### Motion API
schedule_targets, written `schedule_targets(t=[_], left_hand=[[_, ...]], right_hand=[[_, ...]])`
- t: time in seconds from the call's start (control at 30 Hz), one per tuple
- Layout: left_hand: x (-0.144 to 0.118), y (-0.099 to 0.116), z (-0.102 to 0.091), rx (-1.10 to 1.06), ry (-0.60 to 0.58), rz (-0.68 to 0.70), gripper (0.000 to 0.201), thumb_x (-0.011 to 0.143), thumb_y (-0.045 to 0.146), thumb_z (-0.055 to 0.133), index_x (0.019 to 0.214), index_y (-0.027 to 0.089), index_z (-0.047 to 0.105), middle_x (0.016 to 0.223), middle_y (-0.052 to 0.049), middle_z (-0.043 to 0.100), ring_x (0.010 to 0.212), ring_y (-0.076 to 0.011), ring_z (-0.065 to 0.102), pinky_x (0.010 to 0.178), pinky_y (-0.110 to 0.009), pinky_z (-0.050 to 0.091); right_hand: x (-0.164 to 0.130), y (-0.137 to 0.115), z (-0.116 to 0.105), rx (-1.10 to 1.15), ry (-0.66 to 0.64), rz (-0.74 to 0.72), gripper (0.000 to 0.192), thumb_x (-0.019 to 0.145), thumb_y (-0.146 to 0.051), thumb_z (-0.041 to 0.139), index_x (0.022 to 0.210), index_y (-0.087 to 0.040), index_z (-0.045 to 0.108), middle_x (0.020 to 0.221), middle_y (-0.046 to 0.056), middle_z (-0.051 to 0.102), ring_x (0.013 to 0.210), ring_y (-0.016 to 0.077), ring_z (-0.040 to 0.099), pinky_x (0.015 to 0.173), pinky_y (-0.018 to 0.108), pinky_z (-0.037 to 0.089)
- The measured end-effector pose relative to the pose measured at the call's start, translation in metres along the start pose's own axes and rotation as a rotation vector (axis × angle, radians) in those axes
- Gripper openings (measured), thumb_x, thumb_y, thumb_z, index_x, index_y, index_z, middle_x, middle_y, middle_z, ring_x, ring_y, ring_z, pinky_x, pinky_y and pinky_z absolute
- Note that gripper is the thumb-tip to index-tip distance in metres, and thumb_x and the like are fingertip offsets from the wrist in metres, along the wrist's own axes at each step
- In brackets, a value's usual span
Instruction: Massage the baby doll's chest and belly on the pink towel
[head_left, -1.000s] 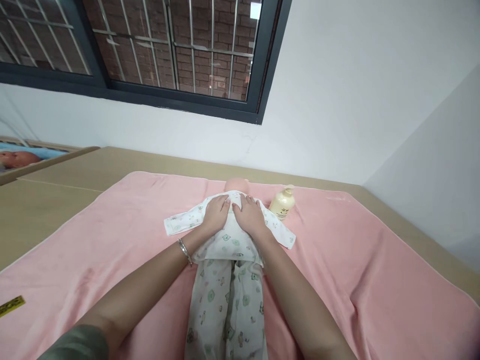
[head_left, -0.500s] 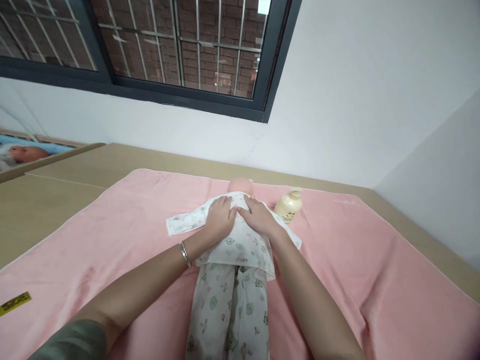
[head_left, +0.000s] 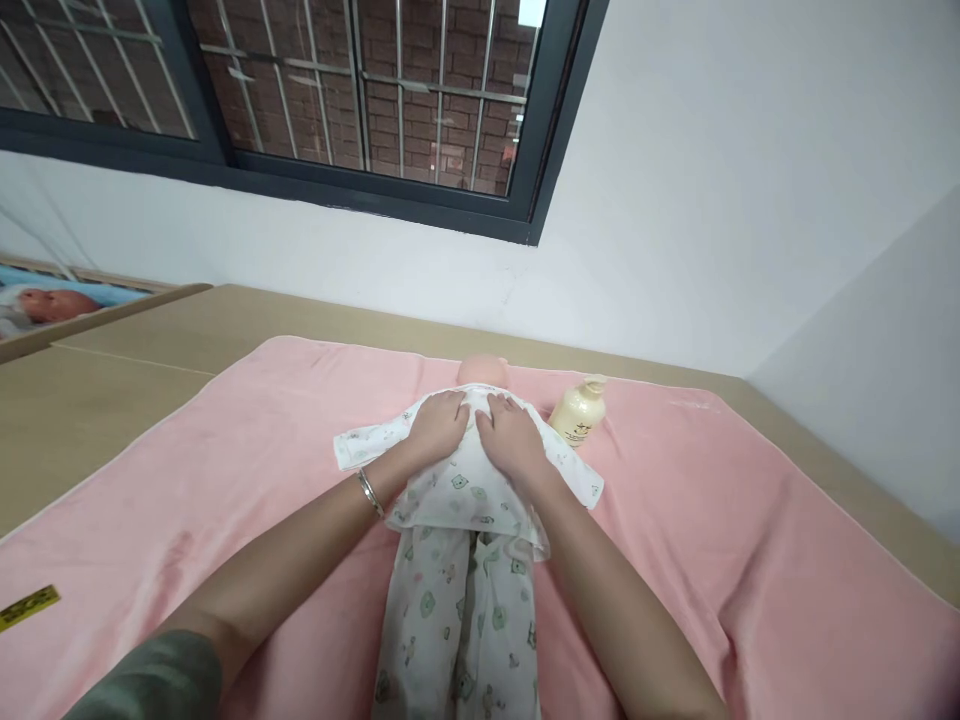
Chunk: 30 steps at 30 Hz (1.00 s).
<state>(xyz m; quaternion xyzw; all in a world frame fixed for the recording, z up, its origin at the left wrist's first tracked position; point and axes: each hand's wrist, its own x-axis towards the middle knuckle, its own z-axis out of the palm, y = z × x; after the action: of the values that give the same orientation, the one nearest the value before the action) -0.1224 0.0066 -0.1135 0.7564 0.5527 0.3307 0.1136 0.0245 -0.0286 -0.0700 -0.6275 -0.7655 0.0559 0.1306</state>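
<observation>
A baby doll lies on a pink blanket (head_left: pixel 255 480), the top of its bald head (head_left: pixel 482 370) toward the wall. It is dressed in a white printed top (head_left: pixel 465 500) with its sleeves spread, and matching trousers (head_left: pixel 427 620). My left hand (head_left: pixel 441 425) rests flat on the left side of the top's upper part, a silver bangle on the wrist. On the right side of the upper part, my right hand (head_left: pixel 510 430) lies with fingers stretched out. Neither hand grips anything. The doll's face is not visible.
A cream pump bottle (head_left: pixel 579 412) stands just right of the doll's right-hand sleeve. A yellow label (head_left: pixel 28 607) lies at the blanket's left. Another doll (head_left: pixel 56 305) lies in a wooden-edged bed at far left. A barred window (head_left: pixel 360 90) and white wall rise behind.
My hands have moved slightly apart on the doll's top; the thumbs no longer meet in the middle. The doll, blanket and bottle stay in place.
</observation>
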Motion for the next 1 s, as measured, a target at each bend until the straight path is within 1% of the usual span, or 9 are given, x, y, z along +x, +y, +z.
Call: schedule_targets(t=[0.07,0.17,0.27,0.37,0.53,0.63,0.73,0.87,1.0], left_hand=[[-0.010,0.011,0.004,0.091,0.054,0.015,0.041,0.097,0.029,0.036,0.121,0.011,0.065,0.126,-0.021,0.068,0.125,-0.0351,0.059,0.112,-0.052,0.040],[-0.019,0.020,0.005,0.186,0.076,0.033,0.040,0.096,0.029,0.041,0.122,0.009,0.063,0.127,-0.024,0.065,0.125,-0.0382,0.058,0.110,-0.054,0.040],[-0.013,0.015,0.001,0.167,0.011,0.011,0.038,0.097,0.030,0.039,0.119,0.012,0.065,0.124,-0.021,0.068,0.121,-0.0356,0.060,0.108,-0.051,0.042],[0.001,0.002,-0.002,0.082,-0.067,0.015,0.041,0.098,0.030,0.035,0.122,0.013,0.064,0.129,-0.019,0.067,0.124,-0.0320,0.060,0.109,-0.047,0.042],[0.007,-0.004,0.000,0.103,-0.080,0.017,0.043,0.097,0.028,0.036,0.127,0.013,0.062,0.134,-0.017,0.066,0.129,-0.0307,0.057,0.114,-0.047,0.039],[0.000,0.003,0.001,0.144,-0.072,0.001,0.043,0.097,0.026,0.034,0.126,0.011,0.062,0.133,-0.019,0.065,0.129,-0.0308,0.057,0.114,-0.048,0.038],[-0.010,0.013,0.002,0.222,-0.041,0.000,0.044,0.097,0.024,0.035,0.130,0.008,0.059,0.134,-0.020,0.064,0.130,-0.0322,0.056,0.113,-0.048,0.038],[-0.013,0.019,0.000,0.282,-0.033,0.017,0.047,0.097,0.025,0.037,0.135,0.007,0.056,0.137,-0.021,0.061,0.131,-0.0341,0.054,0.113,-0.048,0.038],[0.002,0.010,-0.008,0.154,-0.146,-0.015,0.044,0.096,0.026,0.034,0.128,0.011,0.060,0.133,-0.017,0.065,0.127,-0.0281,0.058,0.110,-0.041,0.042]], right_hand=[[0.008,0.011,-0.002,0.068,-0.014,-0.015,0.051,0.106,-0.039,0.032,0.147,-0.014,0.050,0.156,0.013,0.048,0.144,0.0257,0.041,0.118,0.041,0.031],[0.008,0.009,-0.002,0.026,0.017,0.000,0.049,0.106,-0.037,0.033,0.145,-0.014,0.052,0.151,0.014,0.052,0.141,0.0282,0.044,0.117,0.046,0.030],[-0.006,-0.008,-0.004,-0.094,0.027,0.026,0.046,0.106,-0.032,0.032,0.138,-0.010,0.056,0.142,0.020,0.058,0.134,0.0314,0.050,0.113,0.047,0.034],[-0.018,-0.020,-0.009,-0.196,0.002,-0.031,0.042,0.105,-0.029,0.034,0.130,-0.007,0.060,0.130,0.022,0.064,0.122,0.0329,0.058,0.105,0.044,0.040],[-0.004,-0.005,-0.012,-0.080,0.001,-0.063,0.042,0.106,-0.033,0.034,0.130,-0.012,0.061,0.136,0.017,0.063,0.126,0.0291,0.056,0.105,0.038,0.040],[0.011,0.010,-0.006,0.001,0.008,-0.019,0.046,0.106,-0.038,0.034,0.137,-0.012,0.056,0.147,0.016,0.056,0.134,0.0271,0.051,0.109,0.037,0.037],[0.016,0.016,-0.001,0.020,0.026,-0.018,0.047,0.105,-0.041,0.037,0.138,-0.013,0.056,0.145,0.015,0.057,0.131,0.0270,0.054,0.108,0.036,0.037],[0.012,0.010,0.001,-0.019,0.050,-0.025,0.044,0.104,-0.035,0.038,0.135,-0.013,0.058,0.139,0.015,0.061,0.128,0.0278,0.055,0.107,0.038,0.037],[-0.003,-0.007,0.005,-0.131,0.098,-0.002,0.040,0.104,-0.026,0.035,0.124,-0.008,0.064,0.127,0.020,0.066,0.122,0.0306,0.057,0.106,0.042,0.038]])
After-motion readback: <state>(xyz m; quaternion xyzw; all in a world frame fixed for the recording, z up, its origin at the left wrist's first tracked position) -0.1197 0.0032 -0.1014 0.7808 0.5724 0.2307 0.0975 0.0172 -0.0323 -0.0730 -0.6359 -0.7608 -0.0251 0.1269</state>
